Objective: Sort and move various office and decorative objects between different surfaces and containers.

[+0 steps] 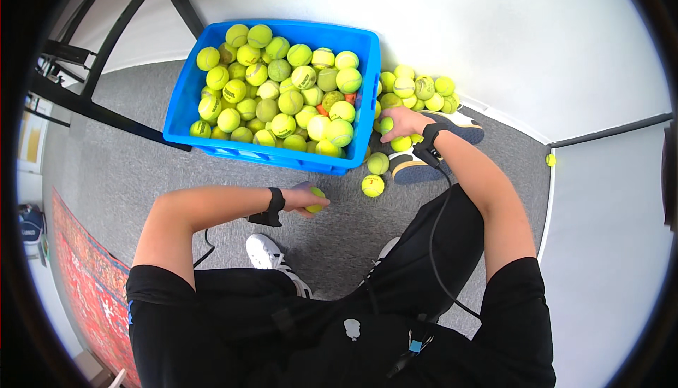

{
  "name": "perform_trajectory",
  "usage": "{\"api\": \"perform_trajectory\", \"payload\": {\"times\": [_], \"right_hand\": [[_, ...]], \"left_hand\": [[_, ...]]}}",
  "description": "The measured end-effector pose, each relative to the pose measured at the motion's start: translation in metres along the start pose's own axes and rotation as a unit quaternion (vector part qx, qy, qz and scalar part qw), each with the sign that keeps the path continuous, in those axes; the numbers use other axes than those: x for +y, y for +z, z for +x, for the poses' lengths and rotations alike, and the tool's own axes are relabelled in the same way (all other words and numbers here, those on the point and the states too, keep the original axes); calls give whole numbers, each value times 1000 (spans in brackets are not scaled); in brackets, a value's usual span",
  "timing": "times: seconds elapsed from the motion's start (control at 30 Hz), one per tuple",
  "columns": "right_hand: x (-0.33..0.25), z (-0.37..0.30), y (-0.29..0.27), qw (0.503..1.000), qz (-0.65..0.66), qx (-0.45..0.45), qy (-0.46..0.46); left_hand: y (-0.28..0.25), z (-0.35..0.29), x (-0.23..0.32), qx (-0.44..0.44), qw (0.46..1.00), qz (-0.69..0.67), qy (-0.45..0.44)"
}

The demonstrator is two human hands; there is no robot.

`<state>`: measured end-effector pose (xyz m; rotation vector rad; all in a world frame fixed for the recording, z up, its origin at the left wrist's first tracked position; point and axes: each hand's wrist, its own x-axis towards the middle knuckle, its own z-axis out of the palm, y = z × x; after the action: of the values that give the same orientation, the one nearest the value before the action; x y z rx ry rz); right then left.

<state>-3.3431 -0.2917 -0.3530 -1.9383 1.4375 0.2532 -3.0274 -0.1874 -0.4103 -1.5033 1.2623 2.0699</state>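
My left hand (298, 196) is closed around a yellow-green tennis ball (318, 200), held low over the carpet just in front of the blue bin. Beside the bin's right wall, my right hand (404, 121) has its fingers around another tennis ball (385, 126). The blue plastic bin (272, 157) is heaped with many tennis balls (290, 102), and bits of something orange (350, 97) show between them. More loose balls (424, 87) lie piled between the bin and the white wall. Two others (373, 186) rest on the floor near the bin's right front corner.
A pair of dark-soled shoes (417, 170) lies among the loose balls. One ball (550, 160) sits far right by the wall's base. A black metal frame (106, 109) stands left of the bin; a red patterned rug (92, 268) lies at left. Cables hang from both wrist straps.
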Motion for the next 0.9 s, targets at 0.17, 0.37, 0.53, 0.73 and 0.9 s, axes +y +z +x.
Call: {"api": "perform_trajectory", "payload": {"times": [0.17, 0.37, 0.53, 0.73, 0.9], "right_hand": [[-4, 10, 0, 995, -82, 11, -51], [11, 19, -5, 994, -105, -2, -9], [13, 13, -15, 995, -15, 85, -44], [10, 6, -28, 971, 66, 214, -80], [-67, -16, -55, 919, 216, 309, -114]], "left_hand": [[2, 6, -6, -67, 994, -80, 20], [9, 5, 7, -145, 980, -135, 6], [4, 4, 12, -87, 989, -115, 35], [23, -66, 59, -44, 889, 348, 295], [-17, -132, 101, 7, 753, 477, 453]]}}
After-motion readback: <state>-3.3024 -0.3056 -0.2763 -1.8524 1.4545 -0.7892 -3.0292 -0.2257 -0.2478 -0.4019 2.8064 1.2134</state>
